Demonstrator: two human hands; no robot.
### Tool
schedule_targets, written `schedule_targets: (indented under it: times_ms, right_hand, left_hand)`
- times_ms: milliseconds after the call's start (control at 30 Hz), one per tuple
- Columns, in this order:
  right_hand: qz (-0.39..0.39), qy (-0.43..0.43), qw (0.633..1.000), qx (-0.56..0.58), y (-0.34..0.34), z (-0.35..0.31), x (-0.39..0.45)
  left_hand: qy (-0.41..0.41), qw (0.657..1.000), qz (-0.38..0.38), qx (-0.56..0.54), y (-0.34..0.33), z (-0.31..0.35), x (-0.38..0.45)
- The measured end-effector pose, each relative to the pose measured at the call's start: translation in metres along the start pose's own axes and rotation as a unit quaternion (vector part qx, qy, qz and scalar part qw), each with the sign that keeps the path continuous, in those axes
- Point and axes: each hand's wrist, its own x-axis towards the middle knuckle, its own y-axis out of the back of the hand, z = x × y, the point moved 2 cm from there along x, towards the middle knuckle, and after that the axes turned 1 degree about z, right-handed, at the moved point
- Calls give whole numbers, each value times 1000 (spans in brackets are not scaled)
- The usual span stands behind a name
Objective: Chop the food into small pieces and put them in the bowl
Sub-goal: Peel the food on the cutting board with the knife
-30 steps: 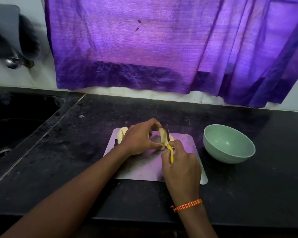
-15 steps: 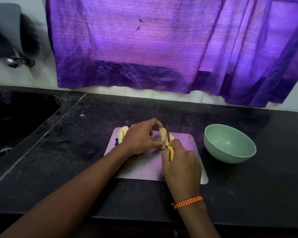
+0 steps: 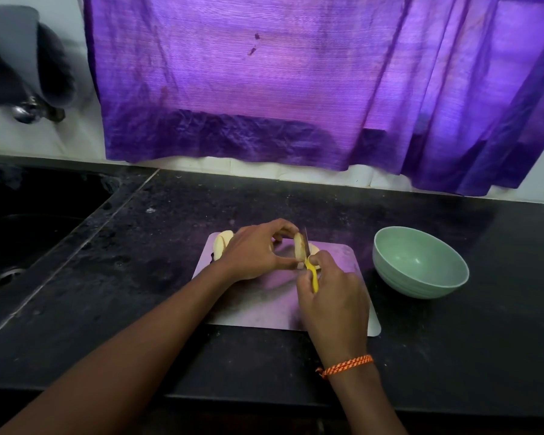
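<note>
Barely anything has shifted since the earlier frames: both hands sit at the same spot on the board, and the knife blade has stayed against the same pale piece of food.

Biggest thing in view, the purple curtain (image 3: 296,89) hangs along the back wall over the black countertop (image 3: 453,356). Off to the left, the dark sink (image 3: 29,233) is sunk into the counter, with a metal tap (image 3: 25,111) above it.

Centre stage, the cutting board (image 3: 264,309) lies flat on the counter. Just beside its right edge stands the green bowl (image 3: 421,262), with nothing visible inside it.

On to the action: the left hand (image 3: 255,252) arches over the board, thumb and fingertips pinching an upright slice of food (image 3: 299,249) near the board's far edge. The right hand (image 3: 333,296) has its fingers curled round the yellow handle of the knife (image 3: 311,274), forefinger up near the blade, and the blade stands against the right side of that slice. An orange braided band (image 3: 346,365) circles the right wrist.

More pale pieces (image 3: 222,246) lie at the board's far left corner, partly hidden behind the left hand.
</note>
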Motion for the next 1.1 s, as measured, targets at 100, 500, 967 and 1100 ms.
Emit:
schedule_targets:
  times_ms: [100, 500, 967, 1100]
  right_hand:
    - [-6, 3, 1000, 10, 1, -1, -2]
    - [1, -12, 1000, 27, 8, -1, -6]
    - [-15, -6, 1000, 11, 6, -2, -6]
    - [-22, -2, 1000, 10, 6, -2, -5]
  left_hand:
    - [0, 1000, 4, -13, -1, 1, 1]
    - [-2, 1000, 10, 2, -3, 0, 3]
    - [1, 1000, 6, -6, -2, 1, 2]
    - [4, 1000, 6, -2, -3, 2, 2]
